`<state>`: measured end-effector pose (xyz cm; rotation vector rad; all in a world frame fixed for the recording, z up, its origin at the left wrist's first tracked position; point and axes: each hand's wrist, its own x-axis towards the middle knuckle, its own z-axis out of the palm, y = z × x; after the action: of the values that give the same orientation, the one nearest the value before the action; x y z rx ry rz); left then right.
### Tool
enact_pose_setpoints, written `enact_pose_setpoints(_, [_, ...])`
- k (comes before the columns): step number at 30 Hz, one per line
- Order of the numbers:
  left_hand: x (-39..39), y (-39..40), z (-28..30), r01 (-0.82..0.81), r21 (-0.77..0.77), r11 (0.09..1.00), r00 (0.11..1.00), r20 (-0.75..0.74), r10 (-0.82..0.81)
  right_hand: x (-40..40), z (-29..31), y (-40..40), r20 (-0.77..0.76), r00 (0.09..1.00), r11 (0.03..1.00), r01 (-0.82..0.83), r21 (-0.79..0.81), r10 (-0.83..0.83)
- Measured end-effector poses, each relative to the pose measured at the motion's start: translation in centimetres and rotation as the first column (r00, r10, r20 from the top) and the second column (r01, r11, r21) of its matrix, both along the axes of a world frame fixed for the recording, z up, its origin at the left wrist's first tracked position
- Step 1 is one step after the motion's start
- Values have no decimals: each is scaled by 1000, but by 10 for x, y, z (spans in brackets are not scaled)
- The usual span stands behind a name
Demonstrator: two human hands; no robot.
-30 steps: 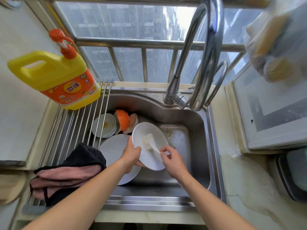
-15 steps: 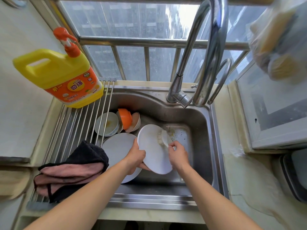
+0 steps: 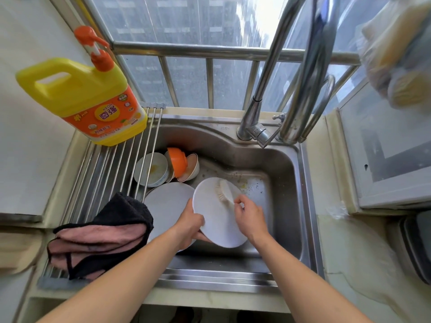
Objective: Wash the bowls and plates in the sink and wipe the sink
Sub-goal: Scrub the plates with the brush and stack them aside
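Note:
My left hand grips the left edge of a white plate, held tilted over the steel sink. My right hand holds a white dish brush with its bristles against the plate's upper part. A larger white plate lies flat on the sink floor under my left hand. At the sink's back left a pale bowl, an orange bowl and a pinkish bowl lean together. Food specks dot the sink floor to the right of the held plate.
A roll-up rod rack spans the sink's left side, carrying a yellow detergent bottle with an orange pump and a folded black-and-pink cloth. The tall faucet arches over the back right. A window grille stands behind; the counter runs along the right.
The brush has swept from the plate's middle to its upper right part. My right hand moved with it, and my left hand kept its grip on the plate.

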<state>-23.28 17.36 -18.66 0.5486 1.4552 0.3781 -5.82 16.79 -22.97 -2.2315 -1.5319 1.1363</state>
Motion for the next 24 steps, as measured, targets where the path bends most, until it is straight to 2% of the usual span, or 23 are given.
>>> enact_pose_setpoints(3, [-5, 6, -6, -53, 47, 998, 999, -3, 53, 3, -1, -6, 268, 960, 995, 90, -41, -76])
enact_pose_setpoints(6, [-8, 12, -8, -84, 71, 994, 996, -13, 85, -1, 3, -16, 293, 945, 981, 174, -88, -142])
enact_pose_setpoints(9, [-4, 14, -6, -12, 33, 999, 1000, -12, 12, -8, 3, -6, 191, 944, 952, 291, -96, -270])
enact_pose_setpoints(11, [-1, 13, -5, 44, -15, 999, 999, 23, -44, -15, 3, 5, 62, 955, 953, 295, -68, -291])
enact_pose_setpoints(14, [0, 12, -4, 23, -76, 997, 998, 53, -19, -28, 9, 14, -158, 969, 982, 188, -28, -190])
enact_pose_setpoints(19, [-12, 18, -8, -67, -11, 998, 998, 12, 67, -22, 19, 0, -433, 901, 987, -55, -150, -16])
enact_pose_setpoints(22, [-9, 20, -9, -159, 24, 987, 987, 4, 159, -6, 20, -11, -503, 864, 980, -92, -179, -11])
enact_pose_setpoints(24, [-3, 20, -10, -199, 54, 979, 980, -1, 199, 7, 21, -14, -456, 890, 982, -111, -155, 29])
